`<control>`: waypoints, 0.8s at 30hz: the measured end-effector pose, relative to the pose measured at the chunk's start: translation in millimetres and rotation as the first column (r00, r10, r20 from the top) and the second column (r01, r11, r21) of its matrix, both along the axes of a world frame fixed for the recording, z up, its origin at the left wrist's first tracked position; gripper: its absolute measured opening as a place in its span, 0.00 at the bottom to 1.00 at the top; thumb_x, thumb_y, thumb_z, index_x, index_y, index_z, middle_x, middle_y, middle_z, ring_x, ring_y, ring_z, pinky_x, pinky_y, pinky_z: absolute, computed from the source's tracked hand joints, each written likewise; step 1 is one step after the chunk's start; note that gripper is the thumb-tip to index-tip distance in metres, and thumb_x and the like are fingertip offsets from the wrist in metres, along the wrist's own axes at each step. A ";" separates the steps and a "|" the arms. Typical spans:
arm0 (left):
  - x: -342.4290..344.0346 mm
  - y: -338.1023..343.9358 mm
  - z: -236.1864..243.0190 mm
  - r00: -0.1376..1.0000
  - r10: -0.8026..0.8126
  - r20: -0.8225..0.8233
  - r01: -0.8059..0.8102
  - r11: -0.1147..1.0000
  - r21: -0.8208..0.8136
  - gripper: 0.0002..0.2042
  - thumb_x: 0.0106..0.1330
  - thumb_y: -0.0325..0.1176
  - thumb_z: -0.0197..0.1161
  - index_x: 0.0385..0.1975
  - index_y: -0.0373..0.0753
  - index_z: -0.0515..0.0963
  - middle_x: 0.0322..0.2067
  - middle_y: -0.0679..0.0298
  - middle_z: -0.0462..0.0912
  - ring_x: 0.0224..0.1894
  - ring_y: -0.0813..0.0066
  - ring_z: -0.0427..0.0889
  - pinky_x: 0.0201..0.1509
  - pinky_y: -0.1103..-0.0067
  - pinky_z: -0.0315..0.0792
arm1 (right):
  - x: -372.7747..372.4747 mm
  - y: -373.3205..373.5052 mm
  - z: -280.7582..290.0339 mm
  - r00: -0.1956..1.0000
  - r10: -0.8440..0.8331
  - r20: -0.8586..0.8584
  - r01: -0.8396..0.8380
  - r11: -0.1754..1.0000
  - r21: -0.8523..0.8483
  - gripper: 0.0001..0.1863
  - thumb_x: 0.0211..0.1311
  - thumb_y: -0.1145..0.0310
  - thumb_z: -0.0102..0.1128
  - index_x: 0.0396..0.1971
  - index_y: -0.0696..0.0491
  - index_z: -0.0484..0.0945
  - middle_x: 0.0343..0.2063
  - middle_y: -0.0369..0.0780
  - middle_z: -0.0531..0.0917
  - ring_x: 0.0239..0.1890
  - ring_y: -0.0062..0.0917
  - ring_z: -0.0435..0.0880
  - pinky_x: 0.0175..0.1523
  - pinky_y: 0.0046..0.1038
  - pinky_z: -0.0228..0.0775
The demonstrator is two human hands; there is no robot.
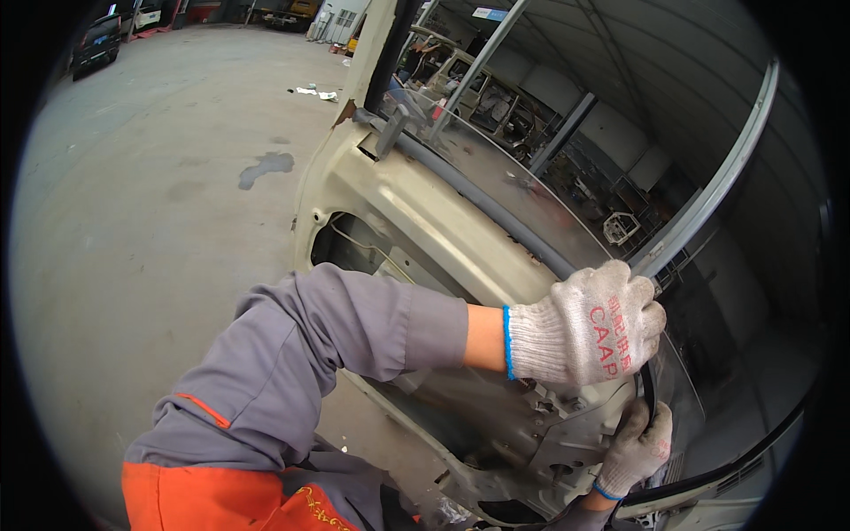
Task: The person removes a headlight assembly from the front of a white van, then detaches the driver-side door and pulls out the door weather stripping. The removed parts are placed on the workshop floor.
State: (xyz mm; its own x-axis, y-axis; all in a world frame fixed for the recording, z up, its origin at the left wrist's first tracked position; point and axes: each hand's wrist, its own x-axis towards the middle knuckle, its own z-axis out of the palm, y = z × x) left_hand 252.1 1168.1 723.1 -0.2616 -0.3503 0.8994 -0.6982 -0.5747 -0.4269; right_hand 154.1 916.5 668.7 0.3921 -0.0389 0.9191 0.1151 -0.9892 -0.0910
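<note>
A cream vehicle door (425, 212), its inner panel bare with large cut-outs, stands in front of me. My left hand (598, 323), in a pale knitted glove with a blue cuff edge, is closed at the lower end of the grey metal window frame bar (708, 203). From beneath it a thin black rubber strip (651, 389) runs down to my right hand (636, 447). That hand, gloved alike, has its fingers closed around the strip by the door's edge. The left fingertips are hidden behind the frame. Window glass (505, 168) shows partly raised above the door's sill.
A dark curved body edge (753, 465) borders the door at lower right. Beyond the glass are stripped vehicle bodies (478, 88) and scattered parts. The concrete floor (159, 203) spreads to the left, with a dark stain (266, 168). A dark vehicle (97, 42) stands far left.
</note>
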 end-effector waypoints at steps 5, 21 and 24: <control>-1.2 1.7 5.3 1.000 -0.031 0.003 0.031 0.999 -0.013 0.08 0.52 0.39 0.64 0.26 0.43 0.84 0.29 0.68 0.78 0.34 0.71 0.76 0.32 0.76 0.70 | 1.8 -3.6 7.0 0.984 -0.063 0.165 0.088 0.985 -0.150 0.15 0.68 0.63 0.65 0.41 0.63 0.81 0.31 0.51 0.84 0.31 0.48 0.83 0.38 0.40 0.75; 11.9 54.9 -10.6 0.996 -0.022 -0.089 0.013 0.995 -0.102 0.23 0.45 0.44 0.72 0.41 0.41 0.82 0.37 0.66 0.81 0.41 0.68 0.82 0.43 0.68 0.76 | 3.8 20.8 18.8 0.993 -0.074 0.096 0.081 0.994 -0.077 0.19 0.68 0.60 0.66 0.41 0.64 0.80 0.29 0.50 0.82 0.29 0.43 0.82 0.37 0.36 0.74; 14.1 55.1 -11.5 0.996 -0.014 -0.087 0.004 0.993 -0.120 0.24 0.46 0.46 0.73 0.43 0.42 0.81 0.39 0.67 0.80 0.43 0.69 0.81 0.45 0.68 0.75 | -0.5 24.7 27.1 0.990 -0.096 0.106 0.101 0.994 -0.046 0.20 0.69 0.56 0.65 0.40 0.63 0.81 0.26 0.49 0.81 0.27 0.40 0.80 0.35 0.35 0.72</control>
